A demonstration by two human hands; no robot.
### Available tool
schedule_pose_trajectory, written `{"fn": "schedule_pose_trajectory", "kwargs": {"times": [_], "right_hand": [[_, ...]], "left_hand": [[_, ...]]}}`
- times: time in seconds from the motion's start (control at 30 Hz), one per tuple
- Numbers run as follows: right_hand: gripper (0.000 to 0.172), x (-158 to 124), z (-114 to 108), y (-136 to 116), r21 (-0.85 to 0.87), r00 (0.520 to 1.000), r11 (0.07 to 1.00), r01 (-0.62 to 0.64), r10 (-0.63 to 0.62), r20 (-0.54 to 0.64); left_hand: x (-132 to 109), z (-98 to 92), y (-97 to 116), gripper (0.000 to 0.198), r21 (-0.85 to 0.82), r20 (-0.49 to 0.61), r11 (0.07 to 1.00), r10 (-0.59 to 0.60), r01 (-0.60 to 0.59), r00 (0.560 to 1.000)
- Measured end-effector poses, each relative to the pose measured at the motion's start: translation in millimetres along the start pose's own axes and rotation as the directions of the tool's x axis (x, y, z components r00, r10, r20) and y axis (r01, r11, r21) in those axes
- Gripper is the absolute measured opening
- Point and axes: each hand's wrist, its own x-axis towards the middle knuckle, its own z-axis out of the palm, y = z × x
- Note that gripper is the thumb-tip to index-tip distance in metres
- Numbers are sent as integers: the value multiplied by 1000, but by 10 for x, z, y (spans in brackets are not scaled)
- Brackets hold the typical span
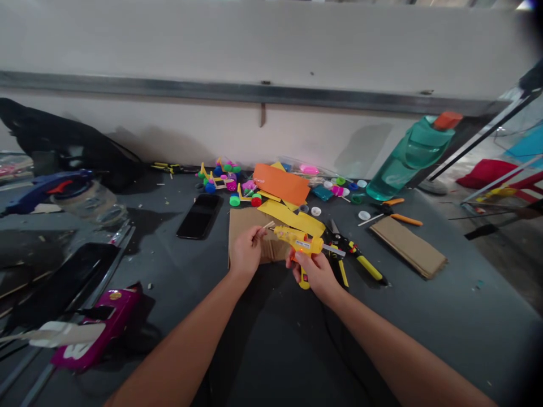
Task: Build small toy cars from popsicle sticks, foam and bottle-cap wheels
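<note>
My right hand [314,272] is wrapped round the handle of a yellow hot glue gun [307,243], which points left with a glue stick jutting from its back. Pinched in the fingers of my left hand [246,249] is a small thin light-coloured stick [268,224], close to the gun's nozzle. Whether the nozzle touches the stick I cannot tell. Beneath both hands lies a piece of brown cardboard [237,217]. Yellow paper strips [292,217] and an orange sheet [282,185] are just beyond it.
Pliers with yellow handles [368,265] lie right of the gun. Folded cardboard [408,246], orange-handled scissors [405,219] and a green bottle [409,161] are farther right. Small wheeled models [220,180] stand at the back. A phone [199,216] and a magenta power strip [99,333] are left.
</note>
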Motion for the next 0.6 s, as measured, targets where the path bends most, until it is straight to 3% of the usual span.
{"fn": "schedule_pose_trajectory", "kwargs": {"times": [0.6], "right_hand": [[22, 4, 4, 31, 14, 999, 999, -38, 38, 8]], "left_hand": [[-5, 1, -4, 27, 34, 10, 999, 42, -43, 999]]}}
